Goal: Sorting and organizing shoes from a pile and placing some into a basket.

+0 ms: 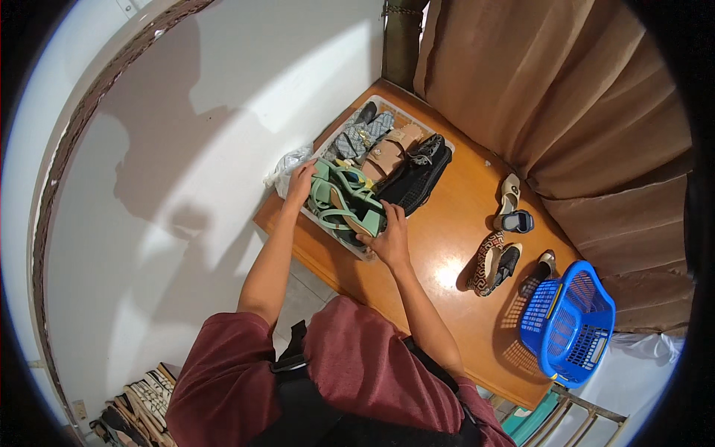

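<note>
A pair of light green strappy heeled sandals [337, 195] lies at the near end of a white plastic basket [365, 255]. My left hand [301, 184] grips the sandals at their left end. At the other end my right hand [390, 237] is closed around the block heel of the nearer sandal. Beyond them in the basket are tan sandals [387, 156] and grey patterned footwear [356, 140]. A black mesh shoe [421, 179] rests along the basket's right side. The undersides of the green sandals and some fingertips are hidden.
The basket stands on a brown wooden table [439, 223] against a white wall. Several loose shoes [494, 264] lie on its right half, near a blue plastic basket [570, 320] at the right edge. A brown curtain [551, 97] hangs behind. Clear plastic wrap [287, 165] sits at the left.
</note>
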Available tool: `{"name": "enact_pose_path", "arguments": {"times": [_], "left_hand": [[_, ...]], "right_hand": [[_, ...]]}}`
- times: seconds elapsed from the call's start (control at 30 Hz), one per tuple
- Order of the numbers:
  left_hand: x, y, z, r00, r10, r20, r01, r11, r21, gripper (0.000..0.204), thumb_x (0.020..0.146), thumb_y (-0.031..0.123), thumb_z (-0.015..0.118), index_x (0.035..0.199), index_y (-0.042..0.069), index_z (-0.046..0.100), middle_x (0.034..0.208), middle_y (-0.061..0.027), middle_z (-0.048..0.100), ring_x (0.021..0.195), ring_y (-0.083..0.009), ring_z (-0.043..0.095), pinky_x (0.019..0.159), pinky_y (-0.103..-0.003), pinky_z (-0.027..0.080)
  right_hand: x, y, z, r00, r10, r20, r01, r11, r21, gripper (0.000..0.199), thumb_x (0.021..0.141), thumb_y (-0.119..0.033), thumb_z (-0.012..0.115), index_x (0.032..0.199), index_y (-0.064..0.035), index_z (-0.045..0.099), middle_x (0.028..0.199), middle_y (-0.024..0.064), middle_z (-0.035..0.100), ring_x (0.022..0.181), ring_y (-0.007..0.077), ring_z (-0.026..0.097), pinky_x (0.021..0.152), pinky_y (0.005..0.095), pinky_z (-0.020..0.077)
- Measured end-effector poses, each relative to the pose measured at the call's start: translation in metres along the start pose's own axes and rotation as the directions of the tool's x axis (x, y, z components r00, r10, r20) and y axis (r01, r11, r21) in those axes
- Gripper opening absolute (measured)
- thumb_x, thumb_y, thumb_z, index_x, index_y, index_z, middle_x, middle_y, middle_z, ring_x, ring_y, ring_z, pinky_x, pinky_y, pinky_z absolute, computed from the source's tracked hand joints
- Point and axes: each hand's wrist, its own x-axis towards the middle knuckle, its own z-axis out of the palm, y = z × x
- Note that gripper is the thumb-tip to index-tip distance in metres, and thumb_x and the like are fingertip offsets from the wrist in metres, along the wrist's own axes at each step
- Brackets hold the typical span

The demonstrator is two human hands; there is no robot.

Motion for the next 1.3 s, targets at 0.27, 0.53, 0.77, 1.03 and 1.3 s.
{"name": "enact_pose_path", "arguments": {"times": [0.27, 0.53, 0.77, 1.03, 1.3], "left_hand": [[-0.011, 0.028, 0.009, 0.993, 0.094, -0.076, -0.097, 0.994, -0.044, 0.045, 0.092, 0.025, 0.065, 0.126, -0.004, 0.068, 0.104, -0.0112, 0.072, 0.097, -0.0171, 0.062, 0.088, -0.029, 0.047], [-0.030, 0.055, 0.004, 0.990, -0.086, 0.109, 0.121, 0.921, -0.369, 0.040, 0.090, 0.017, 0.064, 0.128, 0.003, 0.067, 0.114, -0.0077, 0.064, 0.104, -0.0162, 0.059, 0.088, -0.029, 0.050], [-0.067, 0.089, 0.008, 0.992, -0.007, 0.130, 0.071, 0.861, -0.503, 0.042, 0.090, 0.009, 0.055, 0.131, 0.004, 0.065, 0.119, -0.0081, 0.066, 0.103, -0.0158, 0.063, 0.087, -0.029, 0.054], [-0.126, 0.099, 0.009, 0.994, 0.040, -0.104, -0.101, 0.719, -0.688, 0.047, 0.089, 0.011, 0.053, 0.134, -0.001, 0.059, 0.121, -0.0131, 0.066, 0.104, -0.0224, 0.067, 0.084, -0.034, 0.060], [-0.230, 0.106, 0.003, 0.997, 0.066, -0.042, -0.076, 0.706, -0.704, 0.047, 0.088, 0.010, 0.052, 0.134, 0.001, 0.053, 0.130, -0.0141, 0.060, 0.117, -0.0270, 0.062, 0.092, -0.040, 0.061]], "right_hand": [[-0.003, -0.005, -0.010, 0.999, -0.035, -0.037, 0.037, 0.997, 0.073, 0.088, 0.053, -0.013, 0.097, 0.130, 0.0019, 0.056, 0.121, 0.0185, 0.057, 0.115, 0.0374, 0.059, 0.102, 0.0433, 0.0499], [-0.005, -0.013, -0.030, 0.997, -0.055, -0.059, 0.065, 0.980, 0.186, 0.081, 0.054, -0.008, 0.093, 0.125, 0.0008, 0.055, 0.119, 0.0171, 0.053, 0.113, 0.0363, 0.057, 0.099, 0.0415, 0.0488], [-0.015, -0.023, -0.047, 0.994, -0.112, 0.015, 0.097, 0.912, 0.400, 0.082, 0.063, 0.006, 0.080, 0.135, -0.0078, 0.042, 0.123, 0.0081, 0.050, 0.114, 0.0200, 0.053, 0.098, 0.0335, 0.0470], [-0.031, -0.045, -0.062, 0.967, -0.249, -0.049, 0.241, 0.843, 0.480, 0.083, 0.061, 0.006, 0.079, 0.136, -0.0071, 0.044, 0.133, 0.0109, 0.046, 0.124, 0.0243, 0.049, 0.111, 0.0360, 0.0369], [-0.088, -0.044, -0.103, 0.944, -0.324, 0.056, 0.257, 0.833, 0.490, 0.085, 0.059, 0.007, 0.078, 0.136, -0.0084, 0.046, 0.138, 0.0122, 0.044, 0.126, 0.0261, 0.049, 0.111, 0.0364, 0.0370]]}}
